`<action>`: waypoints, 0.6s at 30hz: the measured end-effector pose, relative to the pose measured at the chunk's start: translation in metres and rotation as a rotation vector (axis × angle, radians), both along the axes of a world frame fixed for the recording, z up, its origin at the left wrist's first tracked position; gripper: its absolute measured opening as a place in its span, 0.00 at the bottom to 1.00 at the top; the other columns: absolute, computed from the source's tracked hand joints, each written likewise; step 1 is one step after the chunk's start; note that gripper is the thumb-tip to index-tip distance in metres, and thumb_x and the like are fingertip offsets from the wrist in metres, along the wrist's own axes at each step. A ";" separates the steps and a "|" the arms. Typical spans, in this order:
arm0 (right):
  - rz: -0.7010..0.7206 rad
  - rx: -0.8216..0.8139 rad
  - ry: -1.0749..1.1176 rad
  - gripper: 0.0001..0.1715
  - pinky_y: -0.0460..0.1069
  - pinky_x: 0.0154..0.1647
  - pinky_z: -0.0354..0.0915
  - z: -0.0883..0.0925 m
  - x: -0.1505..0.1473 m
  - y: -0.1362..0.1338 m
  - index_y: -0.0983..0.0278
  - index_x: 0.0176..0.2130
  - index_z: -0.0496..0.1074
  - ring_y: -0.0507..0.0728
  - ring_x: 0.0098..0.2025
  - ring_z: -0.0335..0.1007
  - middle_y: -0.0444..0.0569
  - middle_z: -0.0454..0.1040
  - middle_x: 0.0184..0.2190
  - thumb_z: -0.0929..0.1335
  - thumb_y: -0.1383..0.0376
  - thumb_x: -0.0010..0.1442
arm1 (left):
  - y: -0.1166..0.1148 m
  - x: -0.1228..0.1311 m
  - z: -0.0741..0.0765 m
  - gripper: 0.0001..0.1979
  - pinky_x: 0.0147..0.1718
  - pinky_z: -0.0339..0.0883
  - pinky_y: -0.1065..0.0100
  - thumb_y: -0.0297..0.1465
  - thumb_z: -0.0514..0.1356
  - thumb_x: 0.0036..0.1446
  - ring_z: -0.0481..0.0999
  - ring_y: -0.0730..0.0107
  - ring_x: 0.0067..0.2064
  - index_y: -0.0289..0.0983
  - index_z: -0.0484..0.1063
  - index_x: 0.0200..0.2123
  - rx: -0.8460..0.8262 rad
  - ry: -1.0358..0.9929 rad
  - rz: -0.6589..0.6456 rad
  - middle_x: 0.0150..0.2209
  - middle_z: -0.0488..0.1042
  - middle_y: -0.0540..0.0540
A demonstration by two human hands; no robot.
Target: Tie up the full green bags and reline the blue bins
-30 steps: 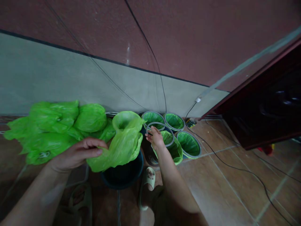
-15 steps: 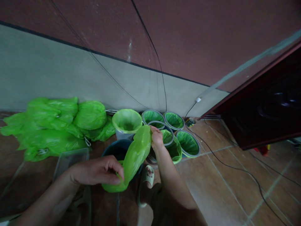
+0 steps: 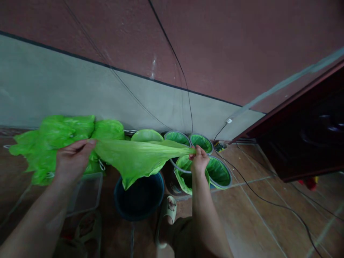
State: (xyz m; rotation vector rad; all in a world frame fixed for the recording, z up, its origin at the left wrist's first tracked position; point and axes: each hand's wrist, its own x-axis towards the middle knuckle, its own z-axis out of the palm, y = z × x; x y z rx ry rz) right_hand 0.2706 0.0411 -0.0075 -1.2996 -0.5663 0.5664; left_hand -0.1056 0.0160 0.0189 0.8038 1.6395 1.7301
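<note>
A bright green plastic bag [image 3: 137, 156] is stretched sideways between my two hands. My left hand [image 3: 73, 154] pinches its left end, in front of the pile of green bags. The right end is pinched by my right hand [image 3: 199, 157], over the lined bins. One corner of the bag hangs down above a dark blue round bin [image 3: 138, 200], whose inside looks dark. Behind the stretched bag, a bin with a pale green liner [image 3: 147, 135] is partly hidden.
Several filled green bags [image 3: 51, 143] lie along the wall at left. A clear plastic box [image 3: 87, 193] sits by my feet. Grey-rimmed bins with green liners [image 3: 219, 172] cluster at right. A black cable [image 3: 258, 195] crosses the tiled floor, with a dark door [image 3: 303, 132] beyond.
My hands have moved apart, left hand up and left, right hand to the right. The bag went from hanging bunched over the blue bin to being pulled out wide.
</note>
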 end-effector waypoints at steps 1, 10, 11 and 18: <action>0.009 0.036 -0.013 0.24 0.44 0.17 0.57 0.003 -0.003 -0.002 0.68 0.43 0.72 0.45 0.16 0.57 0.47 0.79 0.33 0.69 0.53 0.53 | 0.000 0.000 0.000 0.08 0.41 0.68 0.72 0.27 0.68 0.47 0.72 0.74 0.34 0.33 0.79 0.33 0.033 0.018 0.038 0.31 0.80 0.54; 0.231 0.232 0.008 0.21 0.45 0.23 0.62 0.034 -0.045 -0.027 0.65 0.41 0.73 0.48 0.20 0.63 0.42 0.73 0.26 0.71 0.54 0.53 | 0.006 -0.013 0.016 0.09 0.30 0.63 0.76 0.28 0.62 0.55 0.68 0.80 0.31 0.36 0.73 0.41 0.115 -0.258 0.358 0.33 0.72 0.56; 0.245 0.233 0.025 0.19 0.46 0.24 0.64 0.033 -0.053 -0.031 0.65 0.40 0.73 0.48 0.20 0.65 0.43 0.73 0.26 0.71 0.54 0.54 | 0.005 -0.009 0.016 0.09 0.29 0.61 0.77 0.27 0.61 0.55 0.67 0.81 0.30 0.37 0.71 0.41 0.041 -0.308 0.384 0.31 0.69 0.57; 0.639 0.155 -0.303 0.11 0.50 0.39 0.72 0.017 -0.131 -0.088 0.61 0.41 0.75 0.55 0.37 0.75 0.49 0.76 0.37 0.67 0.59 0.62 | -0.043 0.076 0.006 0.19 0.32 0.72 0.68 0.47 0.58 0.58 0.78 0.66 0.34 0.37 0.73 0.38 -0.334 -0.616 -0.462 0.33 0.78 0.46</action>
